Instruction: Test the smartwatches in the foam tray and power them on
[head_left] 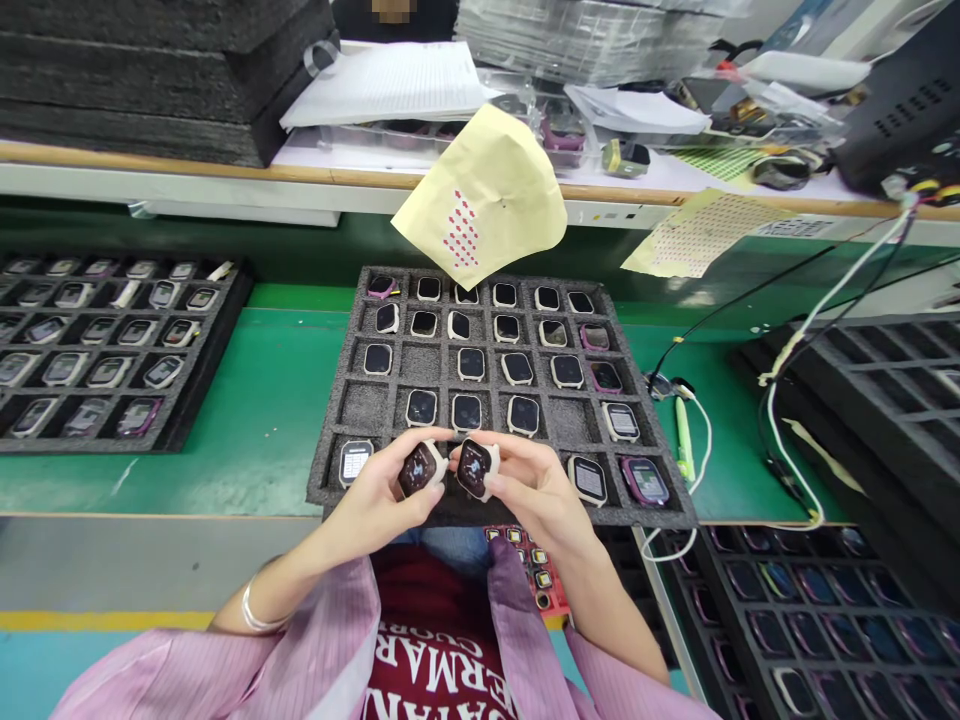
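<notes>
My left hand is closed round a smartwatch with a pale case and a lit dark screen. A second smartwatch, also pale with its display lit, is gripped by my right hand. Both watches are side by side, tilted toward me, above the near edge of a black foam tray. Square compartments in the tray hold more watches, mostly pale, some purple. A few show lit white screens, such as the watch right of my right hand. My hands hide part of the front row.
Another foam tray of watches lies to the left. At right are stacked trays, a white cable and a green strap-like piece. Yellow sheets hang off the shelf edge. Foam blocks and papers occupy the shelf.
</notes>
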